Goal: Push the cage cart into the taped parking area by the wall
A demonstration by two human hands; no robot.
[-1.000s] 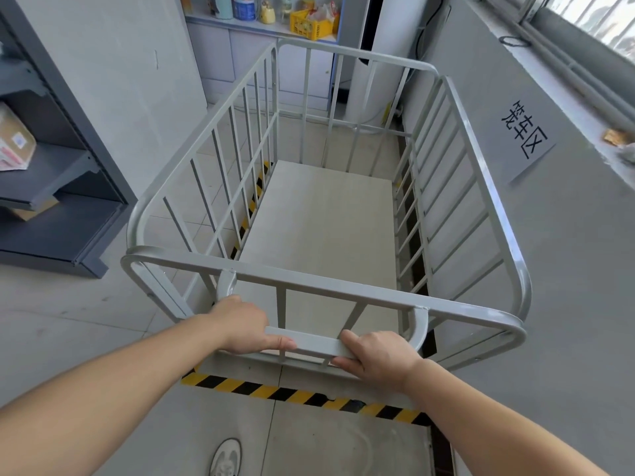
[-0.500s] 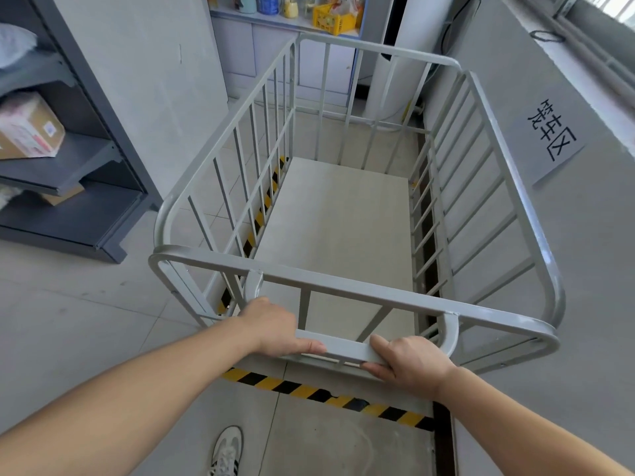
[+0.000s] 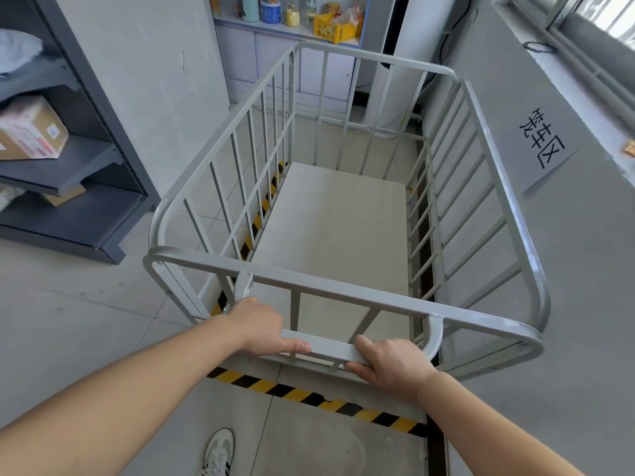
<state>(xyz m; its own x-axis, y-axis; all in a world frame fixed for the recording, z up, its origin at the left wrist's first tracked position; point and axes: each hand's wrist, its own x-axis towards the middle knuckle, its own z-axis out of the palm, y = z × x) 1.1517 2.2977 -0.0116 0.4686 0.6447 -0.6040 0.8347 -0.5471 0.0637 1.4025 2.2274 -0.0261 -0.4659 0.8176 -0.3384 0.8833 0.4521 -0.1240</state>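
- Left hand (image 3: pixel 261 326) and right hand (image 3: pixel 391 364) both grip the flat handle bar (image 3: pixel 330 348) of the grey barred metal cage cart (image 3: pixel 343 283).
- Cart stands beside the wall (image 3: pixel 584 269), within yellow-black floor tape (image 3: pixel 309 395).

Cardboard box (image 3: pixel 31 132) on grey shelving (image 3: pixel 74 168)
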